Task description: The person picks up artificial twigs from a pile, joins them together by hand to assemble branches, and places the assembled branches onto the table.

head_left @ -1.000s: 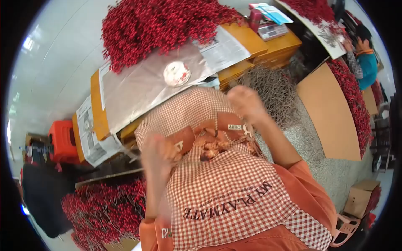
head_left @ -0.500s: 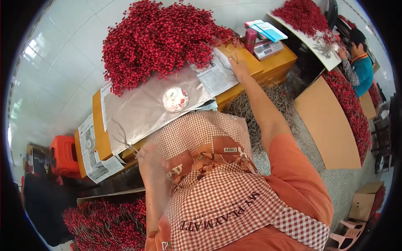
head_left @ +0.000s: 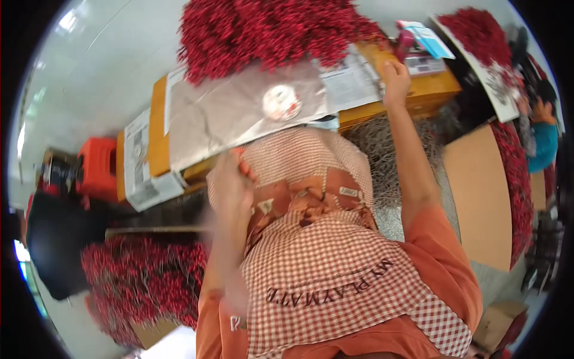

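A: State the position of the hands.
B: Right hand (head_left: 396,84) raised over the far right part of the yellow-brown wooden table (head_left: 373,115), near the dark red cylindrical container (head_left: 404,45); its fingers look bent, but whether they close on anything I cannot tell. Left hand (head_left: 233,173) at the table's near edge, in front of the checked red-and-white cloth apron (head_left: 323,257); it is blurred, so neither its opening nor its contents can be told.

A: And the red-berried branches (head_left: 269,33)?
B: Heaped at the far side of the table, partly over the smooth grey-brown sheet (head_left: 221,113); the right hand is apart from the heap, to its right.

A: Other items on the table?
B: One round white object with red marks (head_left: 281,103), resting on the sheet; printed newspaper (head_left: 353,81), to the right of the sheet; a grey scale-like device (head_left: 426,64), beside the container.

A: Surroundings?
B: Bare grey-brown twigs (head_left: 388,158) piled below the table's right part; further red-berried stems (head_left: 143,275) at lower left; a co-worker in a teal top (head_left: 543,146) at far right, near a white board (head_left: 487,84).
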`<state>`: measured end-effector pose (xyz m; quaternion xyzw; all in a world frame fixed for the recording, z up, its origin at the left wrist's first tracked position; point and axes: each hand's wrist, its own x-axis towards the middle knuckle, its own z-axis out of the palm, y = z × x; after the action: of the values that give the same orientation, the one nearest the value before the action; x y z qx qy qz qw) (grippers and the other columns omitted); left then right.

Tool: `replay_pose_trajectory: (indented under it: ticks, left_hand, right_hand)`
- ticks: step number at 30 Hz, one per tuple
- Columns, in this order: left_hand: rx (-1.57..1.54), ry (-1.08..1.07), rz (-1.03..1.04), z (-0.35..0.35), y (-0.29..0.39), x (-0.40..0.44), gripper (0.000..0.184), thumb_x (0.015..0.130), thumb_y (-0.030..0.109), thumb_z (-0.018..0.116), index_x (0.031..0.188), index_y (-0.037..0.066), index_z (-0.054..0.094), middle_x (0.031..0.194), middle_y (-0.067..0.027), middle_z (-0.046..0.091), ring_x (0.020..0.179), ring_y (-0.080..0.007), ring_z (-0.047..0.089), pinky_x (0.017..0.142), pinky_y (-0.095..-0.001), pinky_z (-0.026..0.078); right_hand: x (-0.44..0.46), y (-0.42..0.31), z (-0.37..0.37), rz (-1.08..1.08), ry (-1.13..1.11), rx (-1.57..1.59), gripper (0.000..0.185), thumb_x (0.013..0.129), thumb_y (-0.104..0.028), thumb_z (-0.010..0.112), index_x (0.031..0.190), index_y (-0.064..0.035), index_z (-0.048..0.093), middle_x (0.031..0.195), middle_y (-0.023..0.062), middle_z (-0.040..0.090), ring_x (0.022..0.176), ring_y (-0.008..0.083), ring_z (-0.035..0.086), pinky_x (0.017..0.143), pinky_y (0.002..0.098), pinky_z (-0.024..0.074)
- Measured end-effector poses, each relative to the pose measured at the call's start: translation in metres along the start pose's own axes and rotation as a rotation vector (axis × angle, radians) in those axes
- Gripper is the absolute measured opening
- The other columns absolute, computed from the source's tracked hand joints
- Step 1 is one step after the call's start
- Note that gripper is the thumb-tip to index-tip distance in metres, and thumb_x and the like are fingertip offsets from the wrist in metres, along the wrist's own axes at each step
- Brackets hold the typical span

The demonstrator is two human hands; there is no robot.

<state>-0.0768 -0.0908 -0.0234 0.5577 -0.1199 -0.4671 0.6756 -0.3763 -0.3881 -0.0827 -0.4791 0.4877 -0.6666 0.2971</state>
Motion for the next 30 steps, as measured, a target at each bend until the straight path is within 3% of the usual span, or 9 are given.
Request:
replay_pose_trajectory:
  ticks: [3, 5, 8, 10, 12, 19, 25, 27, 30]
  left_hand:
    - [-0.02, 0.046, 0.12, 0.005, -0.009, 0.008, 0.012, 0.092, 0.018, 0.051, 0.094, 0.006, 0.051, 0.062, -0.0019, 0.043, 0.05, -0.0177, 0.043, 0.046, -0.0325, 0.037]
    - [0.09, 0.063, 0.138, 0.008, -0.015, 0.005, 0.016, 0.094, 0.021, 0.047, 0.096, 0.006, 0.05, 0.065, -0.0025, 0.044, 0.053, -0.016, 0.045, 0.047, -0.0325, 0.041]
    - [0.22, 0.077, 0.275, -0.006, -0.021, -0.003, 0.02, 0.097, 0.026, 0.04, 0.096, 0.008, 0.05, 0.073, -0.0025, 0.044, 0.06, -0.0149, 0.044, 0.051, -0.0285, 0.04]
    - [-0.061, 0.094, 0.122, -0.021, -0.031, 0.004, 0.012, 0.088, 0.015, 0.049, 0.096, 0.008, 0.053, 0.068, -0.0013, 0.044, 0.058, -0.012, 0.042, 0.051, -0.0277, 0.037]
    - [-0.137, -0.022, 0.062, -0.032, -0.031, -0.009, 0.01, 0.084, 0.007, 0.053, 0.094, 0.008, 0.053, 0.071, -0.0007, 0.049, 0.063, -0.0108, 0.05, 0.056, -0.0224, 0.042]
    - [-0.214, -0.375, 0.179, -0.04, -0.021, -0.045, 0.009, 0.085, 0.005, 0.059, 0.092, 0.007, 0.053, 0.084, -0.0002, 0.055, 0.076, -0.0073, 0.054, 0.065, -0.0196, 0.044]
    - [-0.164, -0.228, 0.232, -0.038, -0.017, -0.054, 0.023, 0.096, 0.025, 0.046, 0.083, 0.008, 0.052, 0.062, 0.0023, 0.042, 0.06, -0.0052, 0.042, 0.057, -0.0195, 0.039]
    - [-0.157, -0.209, 0.199, -0.044, -0.014, -0.059, 0.027, 0.097, 0.027, 0.043, 0.08, 0.008, 0.051, 0.059, 0.0025, 0.039, 0.058, -0.0049, 0.04, 0.055, -0.0198, 0.037]
    - [0.209, -0.019, 0.406, -0.077, -0.019, -0.044, 0.024, 0.096, 0.022, 0.045, 0.079, 0.005, 0.05, 0.065, -0.0016, 0.044, 0.061, -0.0089, 0.044, 0.055, -0.0251, 0.039]
  right_hand:
    - [-0.137, -0.095, 0.027, 0.09, -0.914, 0.056, 0.022, 0.083, -0.014, 0.061, 0.101, -0.001, 0.06, 0.091, 0.0056, 0.062, 0.086, 0.0146, 0.058, 0.081, 0.0305, 0.0463]
    - [-0.222, -0.142, 0.037, 0.007, -1.248, -0.078, 0.03, 0.082, -0.015, 0.063, 0.108, -0.0012, 0.059, 0.094, 0.0087, 0.062, 0.09, 0.0153, 0.059, 0.08, 0.0312, 0.047]
    - [-0.274, -0.144, 0.066, 0.021, -1.229, -0.039, 0.032, 0.082, -0.015, 0.063, 0.11, -0.0008, 0.059, 0.09, 0.0102, 0.064, 0.085, 0.0159, 0.061, 0.072, 0.0302, 0.0491]
    - [-0.278, -0.121, 0.074, -0.116, -1.202, -0.154, 0.02, 0.082, -0.01, 0.061, 0.1, -0.002, 0.063, 0.086, 0.0128, 0.067, 0.079, 0.0227, 0.065, 0.069, 0.0325, 0.0505]
    - [-0.278, -0.131, 0.069, 0.085, -1.233, -0.045, 0.006, 0.083, -0.006, 0.058, 0.086, 0.0, 0.059, 0.074, 0.0066, 0.061, 0.067, 0.0122, 0.056, 0.06, 0.0284, 0.0453]
    - [-0.275, -0.125, 0.06, 0.295, -1.112, 0.114, 0.006, 0.085, -0.005, 0.055, 0.082, -0.0003, 0.053, 0.072, -0.001, 0.05, 0.065, 0.0063, 0.043, 0.058, 0.0214, 0.0371]
    - [-0.26, -0.121, 0.062, -0.191, -1.061, -0.081, 0.005, 0.083, -0.005, 0.055, 0.083, -0.0008, 0.053, 0.072, 0.0004, 0.052, 0.063, 0.0085, 0.047, 0.058, 0.0219, 0.0392]
    - [-0.231, -0.085, 0.059, 0.103, -0.845, -0.074, 0.006, 0.083, -0.007, 0.055, 0.086, -0.0022, 0.054, 0.073, 0.0018, 0.054, 0.062, 0.0107, 0.051, 0.056, 0.0232, 0.0429]
    - [-0.147, -0.064, 0.021, 0.17, -0.548, -0.162, 0.012, 0.088, -0.013, 0.054, 0.095, -0.0038, 0.057, 0.078, 0.0027, 0.059, 0.065, 0.0105, 0.056, 0.056, 0.0232, 0.0449]
